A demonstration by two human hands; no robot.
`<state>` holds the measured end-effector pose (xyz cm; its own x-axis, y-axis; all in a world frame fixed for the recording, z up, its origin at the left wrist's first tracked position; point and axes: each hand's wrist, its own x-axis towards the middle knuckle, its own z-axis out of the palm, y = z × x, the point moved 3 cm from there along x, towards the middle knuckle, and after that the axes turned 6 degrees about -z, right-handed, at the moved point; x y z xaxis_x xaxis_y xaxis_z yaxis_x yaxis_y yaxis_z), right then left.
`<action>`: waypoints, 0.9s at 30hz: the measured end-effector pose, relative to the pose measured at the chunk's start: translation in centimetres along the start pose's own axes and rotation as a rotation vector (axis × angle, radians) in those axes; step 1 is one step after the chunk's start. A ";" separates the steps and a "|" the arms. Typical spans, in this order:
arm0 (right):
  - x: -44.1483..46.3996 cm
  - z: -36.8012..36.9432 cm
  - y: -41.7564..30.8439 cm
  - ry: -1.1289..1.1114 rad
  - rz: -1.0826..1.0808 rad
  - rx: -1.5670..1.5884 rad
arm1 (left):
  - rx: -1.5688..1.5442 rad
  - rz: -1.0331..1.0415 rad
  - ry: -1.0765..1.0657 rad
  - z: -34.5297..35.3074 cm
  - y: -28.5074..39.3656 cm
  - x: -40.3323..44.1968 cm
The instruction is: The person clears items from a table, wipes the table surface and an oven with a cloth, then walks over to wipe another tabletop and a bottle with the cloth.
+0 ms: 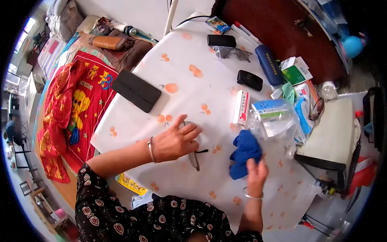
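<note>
The tabletop [183, 66], covered in white with an orange fruit pattern, filled the middle of the view. Beyond its left edge a red patterned blanket [82, 109] lay on a bed, and at its right edge stood a pale-seated chair [327, 127]. A clear plastic bag [278, 121] with packets inside lay toward that chair, just beyond the blue cloth [245, 153] and crowding its far side. The right hand [257, 173] was at the cloth's near right edge, thumb and fingers close together; whether they pinched the fabric, I could not tell. The left hand [176, 141] lay over a pair of eyeglasses [194, 159], its fingers bent and slightly apart, hiding most of the frame; they seemed to be touching it, though the view was poor there. The cloth lay to the right of these glasses, well apart from them. A flat black phone [137, 91] lay beyond the left forearm. Toward the far right, a long blue case [269, 65] leaned close to a green-and-white box [296, 71], with a black case [221, 40] and clear-framed glasses [232, 53] to its left. Smaller were a slim white-and-red box [242, 107], just beside the bag, and a rounded black case [250, 80] beyond it.
</note>
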<state>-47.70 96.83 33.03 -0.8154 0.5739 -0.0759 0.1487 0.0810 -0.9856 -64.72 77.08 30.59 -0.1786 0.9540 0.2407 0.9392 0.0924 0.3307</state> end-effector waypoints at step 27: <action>24.9 26.8 2.1 -0.168 -0.892 -1.020 | 0.160 -1.111 0.693 -6.9 -15.4 -11.6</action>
<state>-82.68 89.49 24.98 -0.8976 -0.0884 0.4319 -0.1757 0.9703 -0.1666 -79.15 62.61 28.97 -0.9393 0.0100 0.3429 0.2110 0.8051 0.5543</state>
